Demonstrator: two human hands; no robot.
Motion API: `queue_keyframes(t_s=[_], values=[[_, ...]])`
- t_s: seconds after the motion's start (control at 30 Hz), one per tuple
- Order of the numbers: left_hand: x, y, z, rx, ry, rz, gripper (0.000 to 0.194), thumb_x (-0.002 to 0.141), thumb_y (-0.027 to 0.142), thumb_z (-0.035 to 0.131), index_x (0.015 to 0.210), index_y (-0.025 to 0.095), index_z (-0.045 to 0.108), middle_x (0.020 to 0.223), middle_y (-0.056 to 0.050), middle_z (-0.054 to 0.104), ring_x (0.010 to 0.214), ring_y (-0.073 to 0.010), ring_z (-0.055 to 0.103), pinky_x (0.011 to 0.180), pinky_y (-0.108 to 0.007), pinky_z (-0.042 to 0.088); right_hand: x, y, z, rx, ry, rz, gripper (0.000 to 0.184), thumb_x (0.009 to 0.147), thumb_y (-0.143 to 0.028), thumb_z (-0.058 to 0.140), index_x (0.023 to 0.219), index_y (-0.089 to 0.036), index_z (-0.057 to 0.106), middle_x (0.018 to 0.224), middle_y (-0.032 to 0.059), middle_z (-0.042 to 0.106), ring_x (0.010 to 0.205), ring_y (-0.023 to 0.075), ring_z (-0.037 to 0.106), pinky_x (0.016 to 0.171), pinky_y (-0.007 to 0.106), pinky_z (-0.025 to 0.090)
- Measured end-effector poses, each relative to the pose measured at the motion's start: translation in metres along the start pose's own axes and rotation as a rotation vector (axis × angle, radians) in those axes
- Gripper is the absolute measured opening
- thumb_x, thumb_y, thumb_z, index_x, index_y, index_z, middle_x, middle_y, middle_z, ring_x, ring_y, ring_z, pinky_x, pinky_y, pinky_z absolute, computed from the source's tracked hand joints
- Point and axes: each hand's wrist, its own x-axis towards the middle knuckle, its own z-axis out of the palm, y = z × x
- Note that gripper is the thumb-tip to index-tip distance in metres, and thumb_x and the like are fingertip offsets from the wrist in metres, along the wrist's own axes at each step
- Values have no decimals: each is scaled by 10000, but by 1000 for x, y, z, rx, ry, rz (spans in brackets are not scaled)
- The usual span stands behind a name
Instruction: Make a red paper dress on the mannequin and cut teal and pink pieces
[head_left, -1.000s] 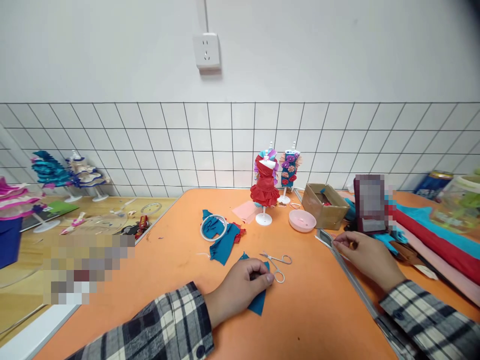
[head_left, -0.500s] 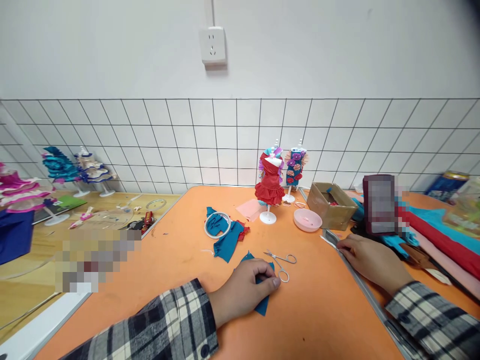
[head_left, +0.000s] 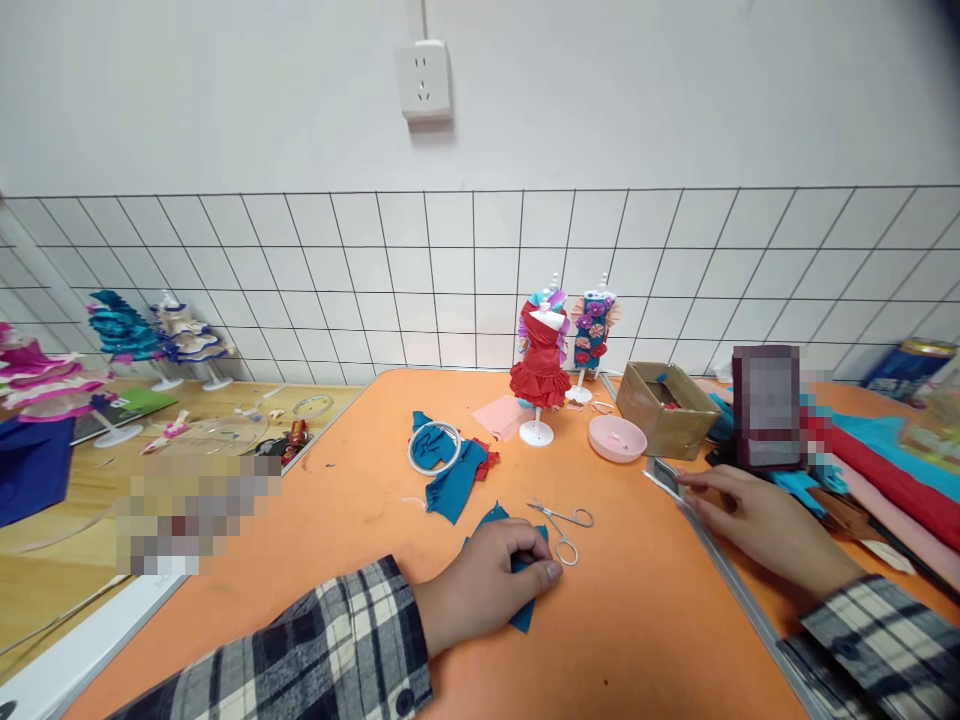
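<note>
My left hand point(head_left: 499, 575) rests on the orange table with curled fingers, pressing on a teal fabric piece point(head_left: 523, 612) that it partly covers. Just beyond its thumb lie small metal scissors point(head_left: 561, 530), blades apart. At the table's right edge, the fingertips of my right hand point(head_left: 757, 520) are closed at the near end of a small flat grey-and-white packet point(head_left: 663, 478); the fingers hide that end. Farther back, a white embroidery hoop point(head_left: 411, 455) lies over another teal cloth point(head_left: 459, 485), with red fabric point(head_left: 489, 458) beside it.
A pink bowl point(head_left: 616, 447) and a cardboard box point(head_left: 652, 440) stand back right. Small dress forms in a red dress point(head_left: 541, 365) and flowered dress point(head_left: 591, 335) stand behind. A phone point(head_left: 766, 405) stands upright near fabric strips point(head_left: 900, 470). More dressed forms occupy the wooden table point(head_left: 225, 400) at left.
My right hand has shifted slightly at the packet, its index finger now straighter and its thumb more visible. The left hand stays on the teal piece. The view has tilted slightly.
</note>
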Motion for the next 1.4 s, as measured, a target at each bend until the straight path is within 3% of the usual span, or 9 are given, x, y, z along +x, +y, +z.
queue_keyframes(t_s=[0.17, 0.3, 0.37, 0.6, 0.73, 1.0, 1.23, 1.33, 1.4], values=[[1, 0, 0, -45, 28, 10, 190, 841, 315, 586, 818, 155, 687, 828, -32, 653, 746, -140, 559, 669, -227, 426, -4, -20, 5, 527, -31, 178, 357, 787, -571, 605, 842, -246, 743, 973, 71, 732, 818, 273, 664, 654, 356, 525], [2, 6, 3, -127, 35, -8, 347, 870, 369, 583, 1150, 180, 666, 1054, -80, 701, 919, -188, 624, 802, -284, 472, -19, -73, 19, 840, -168, 296, 406, 738, -575, 673, 879, -198, 724, 837, 60, 717, 558, 153, 560, 456, 259, 394], [2, 10, 7, -126, 15, -7, 377, 839, 369, 632, 1166, 183, 660, 1046, -73, 715, 941, -195, 638, 855, -303, 474, -27, -104, 29, 933, -117, 317, 453, 724, -588, 678, 927, -186, 717, 755, 37, 689, 516, 124, 508, 441, 240, 359], [5, 16, 17, -206, 93, 34, 232, 815, 317, 652, 969, 155, 717, 934, -61, 730, 867, -193, 632, 807, -286, 480, -34, -164, 53, 1109, -144, 134, 364, 729, -547, 695, 784, -187, 708, 813, 47, 708, 814, 205, 633, 747, 305, 512], [7, 13, 15, -258, 139, 14, 302, 825, 430, 636, 804, 142, 725, 797, -46, 709, 757, -174, 602, 740, -276, 460, -34, -168, 55, 1090, -111, 121, 345, 736, -539, 685, 772, -196, 701, 765, 36, 698, 766, 198, 629, 725, 308, 518], [6, 9, 10, -407, 32, -8, 389, 741, 496, 708, 737, 108, 738, 738, -68, 702, 693, -168, 580, 692, -279, 431, -37, -165, 54, 1073, -56, 166, 315, 715, -504, 683, 728, -189, 663, 688, 22, 658, 682, 177, 598, 636, 280, 495], [6, 6, 7, -384, 14, -36, 342, 737, 452, 703, 712, 113, 730, 718, -56, 695, 687, -165, 577, 697, -277, 432, -37, -156, 49, 1142, -134, 282, 337, 702, -503, 703, 775, -176, 666, 623, -17, 565, 448, 82, 410, 413, 218, 340], [6, 2, 8, -327, 43, -65, 299, 756, 407, 680, 731, 114, 735, 706, -45, 690, 670, -157, 569, 679, -268, 424, -32, -139, 43, 1203, -170, 274, 423, 779, -548, 605, 852, -143, 698, 647, 12, 561, 463, 98, 442, 412, 236, 398], [6, 0, 10, -276, 52, -93, 259, 762, 368, 668, 741, 119, 737, 719, -43, 691, 674, -157, 573, 664, -260, 424, -30, -127, 36, 1070, -39, 190, 454, 851, -538, 518, 1003, -151, 700, 817, 73, 635, 588, 148, 551, 478, 275, 487]])
